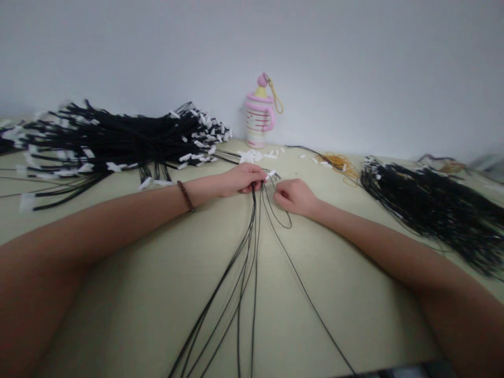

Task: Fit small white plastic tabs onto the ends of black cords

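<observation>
Pinched in my left hand (249,177) are several thin black cables (244,247), which hang down over the table toward the front edge. A small white tag or connector (270,174) shows at its fingertips. My right hand (294,196) is closed just to the right, its fingers curled in. A thin cable loop (285,224) hangs below and beside it; what the curled fingers hold, if anything, is hidden.
A large heap of black cables with white ends (129,139) lies at the left, another black bundle (437,210) at the right. Behind my hands stand a pink-and-white cup (258,122), white pieces (251,156) and yellow rubber bands (339,163).
</observation>
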Demonstrator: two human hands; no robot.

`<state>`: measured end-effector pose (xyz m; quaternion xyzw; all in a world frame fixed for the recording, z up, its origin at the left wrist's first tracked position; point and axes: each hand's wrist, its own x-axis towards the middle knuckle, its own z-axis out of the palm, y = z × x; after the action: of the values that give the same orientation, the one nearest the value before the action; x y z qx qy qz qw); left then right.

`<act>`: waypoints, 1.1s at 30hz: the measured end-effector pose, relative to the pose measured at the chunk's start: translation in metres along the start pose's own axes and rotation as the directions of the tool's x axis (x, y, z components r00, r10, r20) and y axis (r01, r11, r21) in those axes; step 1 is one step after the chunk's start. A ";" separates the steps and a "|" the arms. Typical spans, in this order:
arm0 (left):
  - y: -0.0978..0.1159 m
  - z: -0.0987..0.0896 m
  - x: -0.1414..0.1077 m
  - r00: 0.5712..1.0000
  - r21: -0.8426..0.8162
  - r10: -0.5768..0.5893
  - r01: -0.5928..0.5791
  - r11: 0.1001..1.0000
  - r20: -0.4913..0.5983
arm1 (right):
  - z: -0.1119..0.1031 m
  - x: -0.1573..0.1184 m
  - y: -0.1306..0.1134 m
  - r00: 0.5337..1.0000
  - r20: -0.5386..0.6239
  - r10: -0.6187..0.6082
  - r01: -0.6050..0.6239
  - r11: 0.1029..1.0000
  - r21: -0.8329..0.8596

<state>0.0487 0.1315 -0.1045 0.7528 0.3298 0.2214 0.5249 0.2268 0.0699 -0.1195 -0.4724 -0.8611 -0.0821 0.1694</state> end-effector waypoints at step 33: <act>-0.008 -0.007 0.005 0.998 -0.046 0.053 -0.053 0.998 0.019 | 0.001 0.001 0.000 1.000 0.005 -0.007 0.007 1.000 0.002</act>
<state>0.0450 0.1415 -0.1099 0.7513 0.2993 0.2351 0.5392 0.2260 0.0706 -0.1201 -0.4696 -0.8631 -0.0809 0.1675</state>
